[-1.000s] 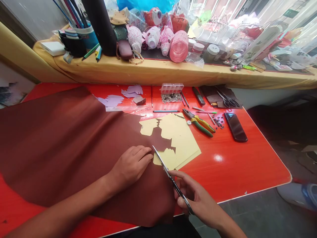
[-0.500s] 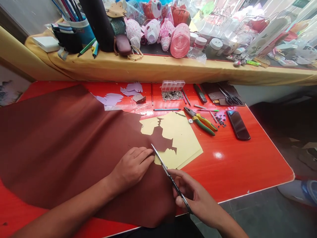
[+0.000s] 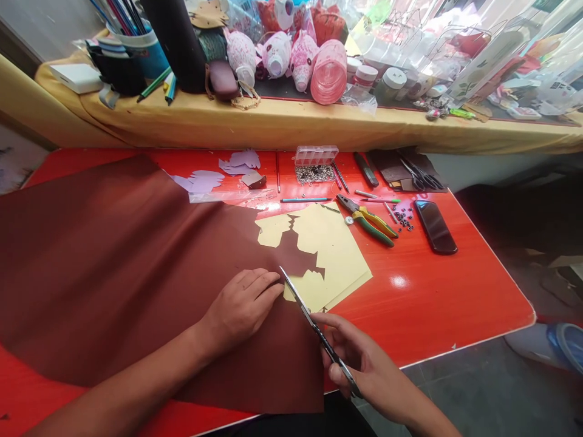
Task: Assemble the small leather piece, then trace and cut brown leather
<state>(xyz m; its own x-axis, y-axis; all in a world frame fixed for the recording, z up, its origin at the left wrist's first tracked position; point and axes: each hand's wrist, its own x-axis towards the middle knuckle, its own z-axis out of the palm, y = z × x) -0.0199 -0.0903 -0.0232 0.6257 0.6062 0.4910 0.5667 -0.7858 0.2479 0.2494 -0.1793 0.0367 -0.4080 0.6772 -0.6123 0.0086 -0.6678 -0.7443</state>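
A large brown leather sheet (image 3: 150,291) covers the left and front of the table, its right edge cut into jagged shapes. My left hand (image 3: 243,303) rests on that edge with its fingers together, gripping the leather near the cut; the thumb is partly hidden. In my right hand (image 3: 355,358) is a pair of scissors (image 3: 303,304), seen edge-on, its tips at the leather beside my left fingertips. Whether the blades are apart I cannot make out. Yellow card sheets (image 3: 344,255) lie under the cut edge.
Pliers (image 3: 368,221), a phone (image 3: 436,226), small rings, pens and a clear bead box (image 3: 315,167) lie on the red table (image 3: 437,291). Black scissors (image 3: 421,176) rest at the back right. A crowded ledge (image 3: 273,124) runs behind; a bin (image 3: 546,346) stands at right.
The scissor handles and my right hand have shifted slightly right and down. The sheet's front right corner now hangs straighter. My left hand stays nearly still; the whole view has shifted a little.
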